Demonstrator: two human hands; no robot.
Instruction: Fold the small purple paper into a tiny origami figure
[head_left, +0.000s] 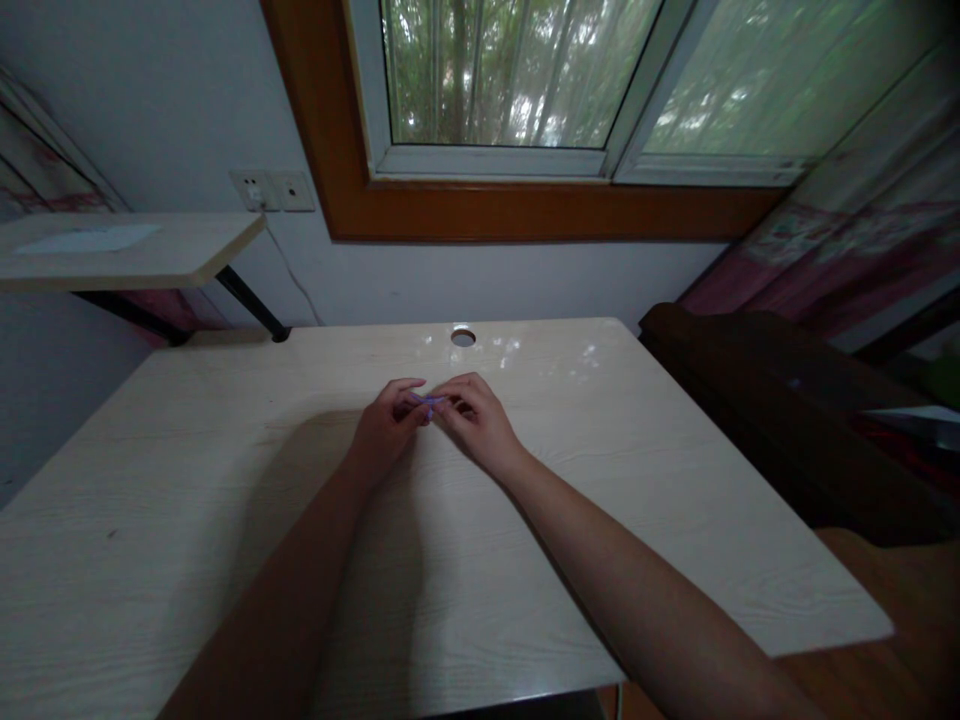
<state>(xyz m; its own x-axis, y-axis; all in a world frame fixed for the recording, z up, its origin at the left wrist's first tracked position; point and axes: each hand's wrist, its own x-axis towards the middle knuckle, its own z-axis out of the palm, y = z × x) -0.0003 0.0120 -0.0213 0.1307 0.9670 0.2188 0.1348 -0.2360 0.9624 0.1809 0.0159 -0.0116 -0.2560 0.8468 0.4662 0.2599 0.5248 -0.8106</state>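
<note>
Both my hands meet above the pale wood-grain desk (600,480), a little short of its far edge. Between the fingertips is a small, thin purple piece (429,400), mostly covered by the fingers; its kind is too small to make out. My left hand (388,425) pinches its left end between thumb and fingers. From the other side, my right hand (480,420) has thumb and fingertips closed on the right end. The two hands nearly touch at the piece.
A round cable hole (463,338) sits near the desk's back edge. At the left, a raised shelf (135,250) stands on black supports, a white sheet (90,238) on top. A wall socket (274,190) with a cord, a window (510,75) and dark furniture (772,400) surround the desk.
</note>
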